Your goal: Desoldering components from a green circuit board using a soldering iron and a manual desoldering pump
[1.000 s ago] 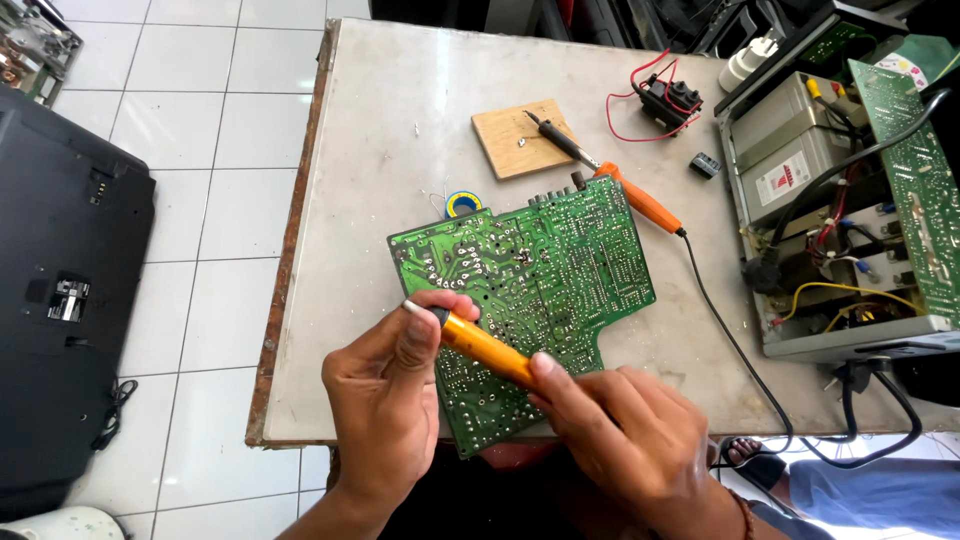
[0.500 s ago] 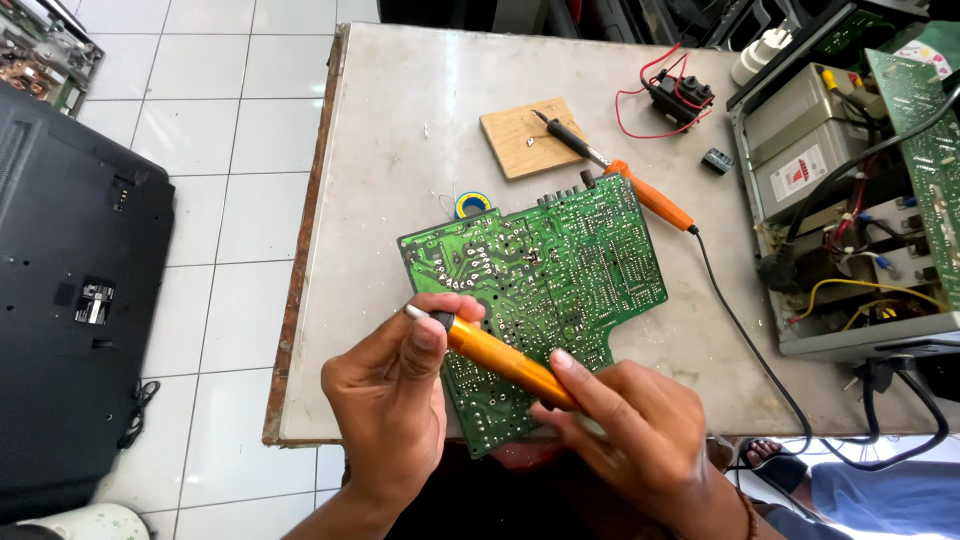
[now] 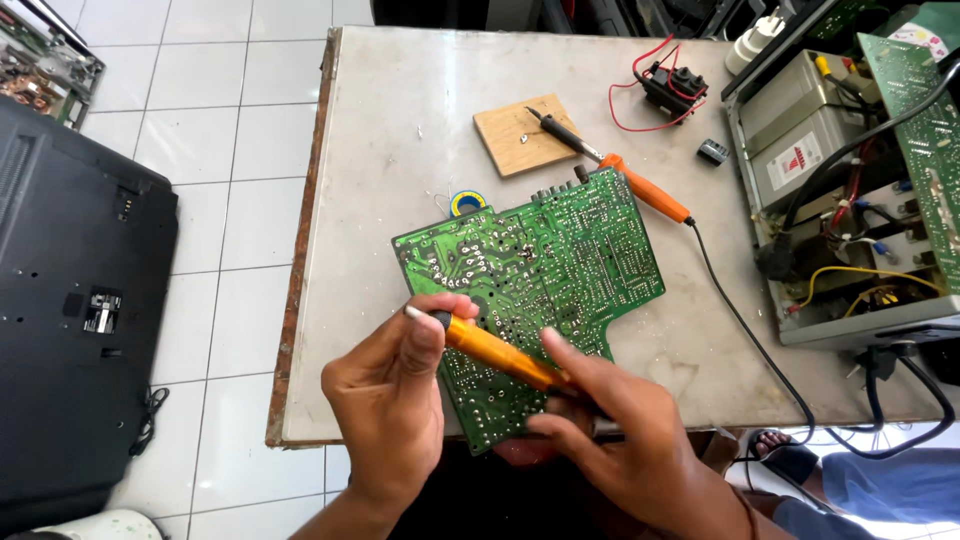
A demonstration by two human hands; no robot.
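A green circuit board [image 3: 550, 270] lies solder side up near the table's front edge. Over its lower left part I hold an orange pen-shaped tool [image 3: 490, 350] with both hands. My left hand [image 3: 395, 400] pinches the tool's pale tip end between thumb and forefinger. My right hand [image 3: 630, 440] grips its dark rear end, with the forefinger laid along the shaft and resting on the board.
An orange-handled soldering iron [image 3: 625, 180] rests with its tip on a small wooden block [image 3: 520, 135], its cord trailing off the front right. A small solder reel [image 3: 468, 203], a black transformer with red wires [image 3: 672, 85], an open metal chassis [image 3: 840, 200] at right and a black television back [image 3: 70, 330] on the floor at left.
The camera has shifted slightly. My hands hold the same grip on the orange tool, which has moved a little to the left over the board.
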